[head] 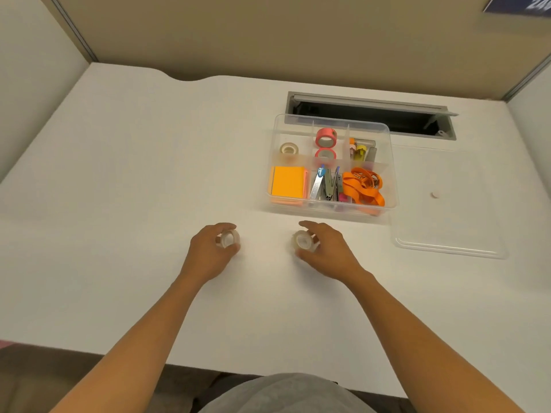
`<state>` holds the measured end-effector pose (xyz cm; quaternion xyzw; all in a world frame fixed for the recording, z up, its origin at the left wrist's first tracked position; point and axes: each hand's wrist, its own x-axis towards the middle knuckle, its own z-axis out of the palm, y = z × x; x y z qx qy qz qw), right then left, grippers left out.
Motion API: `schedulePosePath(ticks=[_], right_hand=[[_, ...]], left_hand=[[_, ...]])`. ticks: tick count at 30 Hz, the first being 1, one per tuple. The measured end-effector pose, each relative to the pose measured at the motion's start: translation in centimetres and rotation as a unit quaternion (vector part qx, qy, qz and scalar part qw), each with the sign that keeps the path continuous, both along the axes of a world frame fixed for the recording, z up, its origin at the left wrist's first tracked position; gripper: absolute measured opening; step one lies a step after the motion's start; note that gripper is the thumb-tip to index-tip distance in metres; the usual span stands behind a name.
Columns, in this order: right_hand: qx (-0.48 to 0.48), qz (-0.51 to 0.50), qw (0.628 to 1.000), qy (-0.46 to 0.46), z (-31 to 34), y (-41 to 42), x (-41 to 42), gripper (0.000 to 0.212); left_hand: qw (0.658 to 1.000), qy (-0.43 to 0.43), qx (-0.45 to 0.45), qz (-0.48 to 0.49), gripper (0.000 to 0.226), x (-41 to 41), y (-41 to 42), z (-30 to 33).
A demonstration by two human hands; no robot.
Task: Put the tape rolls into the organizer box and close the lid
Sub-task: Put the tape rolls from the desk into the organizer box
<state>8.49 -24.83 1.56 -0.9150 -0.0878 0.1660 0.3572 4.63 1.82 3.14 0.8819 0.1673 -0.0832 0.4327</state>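
- A clear plastic organizer box (332, 165), split by dividers, sits open on the smooth white desk (134, 174); its flat clear lid (447, 204) lies just beside it.
- Inside: two pink tape rolls (326, 137), a pale tape roll (289, 149), orange sticky notes (287, 182), staplers, orange straps.
- The left hand (213, 251) grips a clear tape roll (228, 238); the right hand (326, 248) grips another clear roll (303, 241), both near the box's front wall.

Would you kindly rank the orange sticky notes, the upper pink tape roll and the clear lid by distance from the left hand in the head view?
From the left hand:
1. Orange sticky notes, box's front-left compartment.
2. Upper pink tape roll, back-middle compartment.
3. Clear lid, flat on the desk right of the box.
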Motion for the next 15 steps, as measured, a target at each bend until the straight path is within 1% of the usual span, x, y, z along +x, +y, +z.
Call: schedulePosePath(ticks=[3,6,9,12,15], right_hand=[[0.078,-0.048,0.996,0.006,1.4,0.3,0.8,0.052],[0.146,-0.090,0.985,0.012,2.9,0.3,2.0,0.043],[0.205,-0.131,0.970,0.027,4.1,0.2,3.5,0.041],[0.240,-0.159,0.957,0.025,4.6,0.0,5.0,0.043],[0.253,-0.176,0.951,0.019,5.0,-0.1,6.8,0.044]], left_hand=[[0.999,-0.022,-0.030,0.009,0.038,1.2,-0.1,1.2],[0.998,-0.043,-0.037,-0.003,0.038,3.1,-0.6,2.5],[0.997,-0.065,-0.038,-0.024,0.038,5.6,-1.2,3.7],[0.995,-0.083,-0.033,-0.052,0.038,8.4,-2.0,4.6],[0.991,-0.101,-0.012,-0.087,0.038,11.7,-3.1,5.1]])
